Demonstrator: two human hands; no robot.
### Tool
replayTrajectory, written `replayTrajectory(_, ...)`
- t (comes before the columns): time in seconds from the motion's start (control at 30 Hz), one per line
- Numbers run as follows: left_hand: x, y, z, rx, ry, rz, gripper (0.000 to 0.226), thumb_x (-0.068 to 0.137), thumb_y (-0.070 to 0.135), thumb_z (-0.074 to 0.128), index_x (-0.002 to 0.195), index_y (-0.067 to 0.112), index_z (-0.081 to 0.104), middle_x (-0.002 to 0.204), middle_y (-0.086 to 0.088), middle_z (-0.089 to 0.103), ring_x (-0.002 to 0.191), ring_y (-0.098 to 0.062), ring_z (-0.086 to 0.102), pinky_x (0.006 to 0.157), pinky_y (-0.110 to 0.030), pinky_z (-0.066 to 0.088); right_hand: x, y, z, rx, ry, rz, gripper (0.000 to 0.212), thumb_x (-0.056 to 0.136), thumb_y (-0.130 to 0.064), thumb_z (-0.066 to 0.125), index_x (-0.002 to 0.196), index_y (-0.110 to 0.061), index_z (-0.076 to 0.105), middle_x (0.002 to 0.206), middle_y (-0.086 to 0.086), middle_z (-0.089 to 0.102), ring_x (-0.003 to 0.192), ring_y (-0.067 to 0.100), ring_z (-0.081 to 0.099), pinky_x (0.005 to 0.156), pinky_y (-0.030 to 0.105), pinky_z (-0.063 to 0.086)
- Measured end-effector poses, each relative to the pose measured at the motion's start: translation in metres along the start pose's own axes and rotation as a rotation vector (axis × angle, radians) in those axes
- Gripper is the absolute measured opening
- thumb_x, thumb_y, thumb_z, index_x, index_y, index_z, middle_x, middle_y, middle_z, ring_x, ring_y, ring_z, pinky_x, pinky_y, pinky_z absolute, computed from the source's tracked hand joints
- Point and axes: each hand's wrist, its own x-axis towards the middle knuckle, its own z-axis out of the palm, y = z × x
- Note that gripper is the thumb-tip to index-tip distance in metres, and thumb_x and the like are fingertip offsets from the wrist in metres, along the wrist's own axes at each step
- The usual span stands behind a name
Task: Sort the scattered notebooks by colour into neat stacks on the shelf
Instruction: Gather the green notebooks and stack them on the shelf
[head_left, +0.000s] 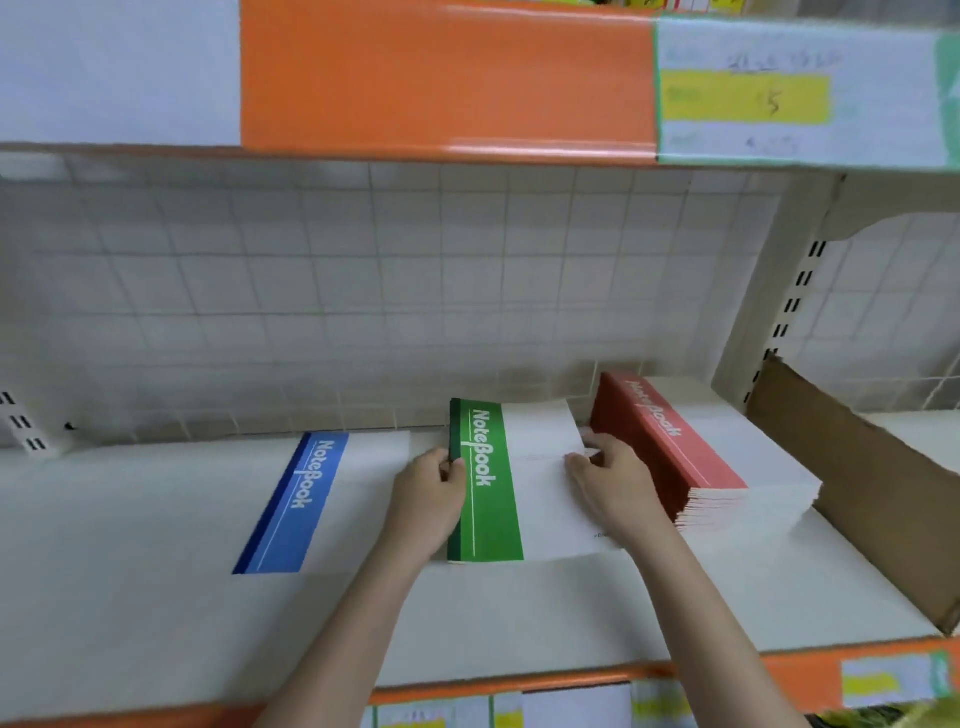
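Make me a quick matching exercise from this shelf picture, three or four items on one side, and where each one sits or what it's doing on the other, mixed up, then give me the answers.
Column one:
1. blue notebook
2. green notebook
3. red stack
4. cardboard piece

Column two:
A. tall pile, right of both hands
B. farthest right, leaning at the shelf's end
C. lying flat, left of both hands
D. between the left hand and the right hand, touched by both

Pairs: 1-C, 2-D, 3-A, 4-B

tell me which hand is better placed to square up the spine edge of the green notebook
Left. The left hand already pinches the green notebook at its dark green spine edge, while the right hand holds the white far side, next to the red stack.
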Motion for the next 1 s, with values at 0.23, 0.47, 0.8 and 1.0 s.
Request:
replayTrajectory(0.23, 0.006, -0.005, 0.023, 0.15, 0.118, -0.003, 0.028, 0.096, 0.014, 0.043, 0.08, -0.004, 0.058, 0.079, -0.021, 0.063, 0.071, -0.03, 0.055, 0.062, -0.036, 0.041, 0.02, 0.007, 0.005, -0.209, -0.045, -0.1, 0.011, 0.086, -0.009, 0.049, 0.083, -0.002, 0.057, 0.087, 0.015, 0.06, 0.075, 0.027, 0.051, 0.065, 0.031, 0.038)
replayTrajectory(0.47, 0.022, 0.002, 0.032, 0.319, 0.164, 0.014, 0.027, 0.096, 0.018, 0.042, 0.079, 0.007, 0.059, 0.085, -0.012, 0.062, 0.074, -0.025, 0.06, 0.064, -0.036, 0.047, 0.035, 0.011, 0.009, -0.343, -0.076, -0.115, 0.01, 0.089, -0.011, 0.045, 0.094, -0.004, 0.051, 0.119, 0.02, 0.047, 0.087, 0.03, 0.05, 0.069, 0.027, 0.032)
replayTrajectory(0.8, 0.029, 0.013, 0.039, 0.394, 0.166, -0.002, 0.028, 0.098, 0.024, 0.042, 0.079, 0.01, 0.058, 0.093, -0.01, 0.058, 0.07, -0.022, 0.06, 0.066, -0.035, 0.051, 0.043, 0.017, 0.013, -0.405, -0.027, -0.131, 0.03, 0.09, -0.013, 0.044, 0.115, 0.003, 0.049, 0.118, 0.016, 0.041, 0.093, 0.033, 0.054, 0.078, 0.032, 0.043)
replayTrajectory(1.0, 0.026, 0.008, 0.041, 0.086, 0.124, -0.017, 0.027, 0.097, 0.016, 0.041, 0.098, 0.006, 0.067, 0.095, -0.013, 0.064, 0.072, -0.022, 0.064, 0.064, -0.03, 0.053, 0.052, 0.022, 0.013, -0.279, -0.17, -0.053, 0.025, 0.095, -0.014, 0.04, 0.114, -0.001, 0.048, 0.118, 0.018, 0.052, 0.097, 0.03, 0.051, 0.077, 0.03, 0.038)
